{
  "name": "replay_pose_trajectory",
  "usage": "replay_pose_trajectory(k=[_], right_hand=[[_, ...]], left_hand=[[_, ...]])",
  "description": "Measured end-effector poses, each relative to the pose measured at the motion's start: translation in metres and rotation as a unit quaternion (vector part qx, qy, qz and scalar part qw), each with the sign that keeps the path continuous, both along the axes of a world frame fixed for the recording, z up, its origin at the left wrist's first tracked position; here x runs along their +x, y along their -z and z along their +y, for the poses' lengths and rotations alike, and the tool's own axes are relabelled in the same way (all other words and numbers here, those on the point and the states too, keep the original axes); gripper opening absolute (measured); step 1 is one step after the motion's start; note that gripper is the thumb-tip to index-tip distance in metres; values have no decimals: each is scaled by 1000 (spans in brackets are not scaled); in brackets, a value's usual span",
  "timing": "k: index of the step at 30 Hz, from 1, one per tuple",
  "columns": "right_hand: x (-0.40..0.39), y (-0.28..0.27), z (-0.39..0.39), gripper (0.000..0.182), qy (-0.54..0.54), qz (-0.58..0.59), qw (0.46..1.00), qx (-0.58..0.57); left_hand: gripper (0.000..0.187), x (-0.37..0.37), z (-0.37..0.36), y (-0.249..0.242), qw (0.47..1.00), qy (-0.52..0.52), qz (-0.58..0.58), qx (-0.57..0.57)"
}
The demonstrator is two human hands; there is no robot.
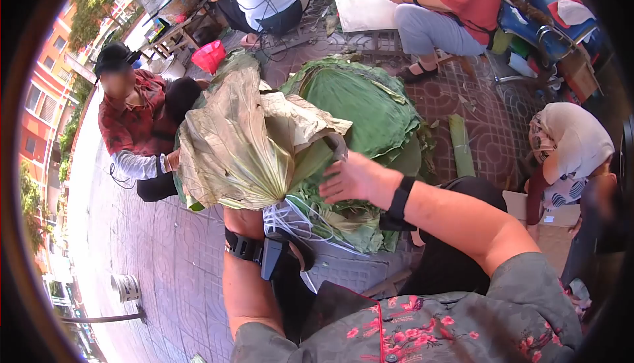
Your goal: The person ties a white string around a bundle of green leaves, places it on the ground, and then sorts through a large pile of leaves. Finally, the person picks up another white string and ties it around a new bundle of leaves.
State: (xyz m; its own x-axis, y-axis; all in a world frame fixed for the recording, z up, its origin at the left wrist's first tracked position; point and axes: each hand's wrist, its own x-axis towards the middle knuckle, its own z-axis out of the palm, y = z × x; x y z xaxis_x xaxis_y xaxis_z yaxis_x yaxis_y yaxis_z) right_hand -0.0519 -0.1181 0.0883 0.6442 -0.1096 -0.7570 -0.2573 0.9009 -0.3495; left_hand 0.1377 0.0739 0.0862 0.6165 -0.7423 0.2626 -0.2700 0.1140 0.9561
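Observation:
A large bundle of dry, pale brown leaves (231,132), with some green at its edge, stands in front of me. My left hand (243,215) is at the base of this bundle, its fingers hidden behind the leaves. To the right, my right hand (353,179) has its fingers stretched out beside the bundle's green edge, with nothing visible in it. White plastic strips (290,221) hang below the bundle near my left wrist. Behind it lies a wide stack of large green leaves (356,108) on the paving.
At left, a person in a red checked shirt (148,115) sits close, a hand at the bundle. Two people sit at the back, one by a white board (365,9). Another bends over at right. A rolled green leaf (461,145) and a white bucket (125,288) are on the paving.

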Motion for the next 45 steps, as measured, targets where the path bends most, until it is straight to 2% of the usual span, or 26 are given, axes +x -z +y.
replay_pose_trajectory(k=[3, 5, 6, 8, 9, 10, 11, 12, 13, 15, 18, 19, 22, 24, 26, 28, 31, 34, 36, 37, 38, 40, 42, 45], right_hand=[[6, 18, 16, 66, -19, -210, 972, 101], [17, 1, 11, 61, 60, -300, 952, 26], [21, -7, 1, 59, 97, -341, 935, -11], [33, -9, -37, 50, 178, -425, 887, -29], [30, -17, -55, 45, 209, -427, 878, -54], [23, -26, -73, 41, 240, -428, 867, -80], [17, -32, -89, 37, 258, -461, 837, -140], [10, -37, -105, 34, 274, -492, 802, -200], [3, -36, -123, 38, 265, -485, 802, -226], [-12, -24, -153, 46, 247, -470, 801, -278], [-39, -4, -158, 48, 277, -396, 815, -319], [-42, 16, -168, 43, 337, -310, 845, -278], [-55, 67, -186, 38, 324, 12, 888, -325], [-68, 121, -208, 40, 291, 81, 878, -370], [-72, 128, -208, 41, 268, 134, 861, -412], [-64, 94, -186, 43, 255, 168, 839, -451], [-47, 79, -178, 43, 207, 281, 724, -595], [-37, 35, -143, 47, 65, 376, 489, -785], [-24, 35, -125, 51, 59, 291, 296, -908], [-19, 24, -110, 53, 10, 151, 441, -885], [-15, 15, -95, 55, -39, 6, 567, -823], [-7, 6, -56, 56, -167, -77, 551, -814], [-2, 14, -26, 46, -135, -148, 506, -839], [1, 18, -20, 32, -222, -187, 471, -833]], left_hand=[[41, -8, -2, -17, 1000, 7, 16, 13], [44, 6, -2, 4, 961, 72, 254, -87], [47, 17, -3, 31, 854, 127, 471, -184], [48, 21, -2, 37, 840, 153, 494, -165], [46, 15, -3, 19, 943, 124, 305, -50], [44, 10, -9, 9, 989, 90, 97, 67], [44, 6, -15, 4, 991, 64, -26, 116], [44, 2, -22, 2, 992, 60, -33, 105], [45, -3, -30, 0, 993, 59, -34, 92], [45, -13, -52, 4, 987, 94, 129, 9], [46, -33, -86, 15, 909, 160, 372, -100], [47, -38, -97, 19, 876, 181, 429, -124], [48, -51, -120, 32, 808, 228, 516, -169], [49, -52, -127, 42, 781, 245, 542, -192], [50, -49, -131, 51, 765, 253, 554, -210], [50, -44, -131, 59, 750, 263, 562, -229], [52, -37, -129, 69, 727, 284, 574, -247], [53, -38, -129, 81, 705, 310, 586, -254], [54, -39, -128, 84, 705, 305, 587, -256], [54, -39, -129, 81, 712, 294, 586, -252], [53, -39, -130, 78, 741, 251, 578, -233], [50, -42, -134, 66, 790, 167, 558, -189], [50, -44, -133, 61, 795, 117, 571, -168], [49, -47, -119, 58, 799, 38, 585, -137]])
